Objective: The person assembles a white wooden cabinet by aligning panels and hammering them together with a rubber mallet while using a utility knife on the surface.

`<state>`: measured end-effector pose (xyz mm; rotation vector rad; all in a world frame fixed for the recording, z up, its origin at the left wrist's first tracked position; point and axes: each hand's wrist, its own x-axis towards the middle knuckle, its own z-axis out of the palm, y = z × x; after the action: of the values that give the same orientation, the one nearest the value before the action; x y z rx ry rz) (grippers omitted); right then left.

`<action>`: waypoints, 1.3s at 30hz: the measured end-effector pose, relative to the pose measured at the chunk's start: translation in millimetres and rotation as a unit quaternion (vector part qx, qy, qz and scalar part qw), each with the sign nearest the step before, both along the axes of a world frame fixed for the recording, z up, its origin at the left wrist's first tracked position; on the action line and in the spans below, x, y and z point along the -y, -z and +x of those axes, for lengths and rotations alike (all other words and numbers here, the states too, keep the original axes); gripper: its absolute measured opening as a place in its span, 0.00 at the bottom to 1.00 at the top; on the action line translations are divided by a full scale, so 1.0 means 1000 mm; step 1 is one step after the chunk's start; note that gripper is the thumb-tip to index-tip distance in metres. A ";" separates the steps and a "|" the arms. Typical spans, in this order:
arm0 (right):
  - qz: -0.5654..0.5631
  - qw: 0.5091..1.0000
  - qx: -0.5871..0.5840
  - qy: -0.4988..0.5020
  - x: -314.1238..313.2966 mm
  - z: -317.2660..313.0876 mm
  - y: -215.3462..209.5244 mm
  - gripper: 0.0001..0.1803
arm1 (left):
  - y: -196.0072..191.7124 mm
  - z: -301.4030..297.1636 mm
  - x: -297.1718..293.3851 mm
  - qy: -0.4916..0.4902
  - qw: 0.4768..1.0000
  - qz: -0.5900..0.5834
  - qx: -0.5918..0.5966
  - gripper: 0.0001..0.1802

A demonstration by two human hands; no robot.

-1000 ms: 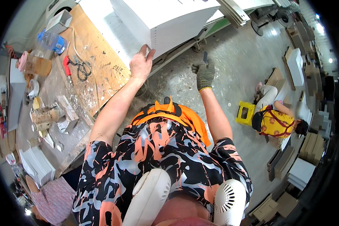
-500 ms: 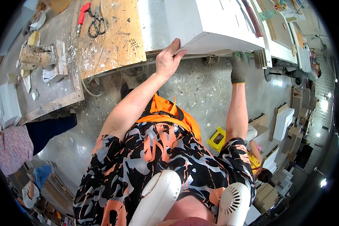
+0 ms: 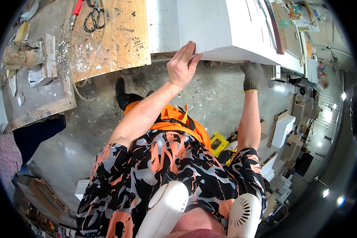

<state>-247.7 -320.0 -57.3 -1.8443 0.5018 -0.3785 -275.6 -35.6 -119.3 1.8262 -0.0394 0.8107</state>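
A tall white stack of thin panels [image 3: 210, 27] stands at the table's near edge. My bare left hand [image 3: 182, 65] lies with straight fingers against the stack's lower left corner, thumb held apart. My right hand [image 3: 250, 77], in a dark grey knit glove with a yellow cuff, is at the stack's near lower edge further right. Its fingers are blurred and partly hidden there, so their grip does not show. Left of the stack, a bare strip of pale smooth tabletop [image 3: 162, 27] shows.
A paint-spotted wooden board [image 3: 111, 43] holds a red air gun [image 3: 76, 14] and black scissors [image 3: 94, 20]. A hose [image 3: 83, 95] hangs over the table edge. A fan [image 3: 303, 89] stands at right; a yellow plastic object [image 3: 219, 143] is on the floor. A co-worker [image 3: 8, 158] stands at left.
The view has shifted, and the white stack has turned slightly and slid a little right against the tabletop. Both hands stay at its near edge. My dark shoe now shows below the table.
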 end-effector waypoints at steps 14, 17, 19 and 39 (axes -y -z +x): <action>-0.068 0.996 0.026 -0.049 0.010 -0.002 0.015 0.21 | 0.001 0.002 -0.001 0.032 0.999 -0.008 -0.012 0.18; -0.156 0.987 0.002 -0.031 0.017 -0.004 0.018 0.21 | -0.004 0.000 0.001 0.032 0.999 -0.012 -0.010 0.18; -0.138 0.990 0.001 -0.031 0.024 -0.002 0.024 0.22 | -0.005 0.000 0.004 0.026 0.999 -0.022 -0.006 0.18; -0.109 0.993 0.016 -0.043 0.023 0.001 0.024 0.24 | -0.001 0.004 0.006 0.002 1.000 -0.017 0.026 0.15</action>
<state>-246.7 -343.1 -80.8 -2.0599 0.3697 -0.4173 -271.9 -41.2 -118.4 1.7732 -0.0632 0.8506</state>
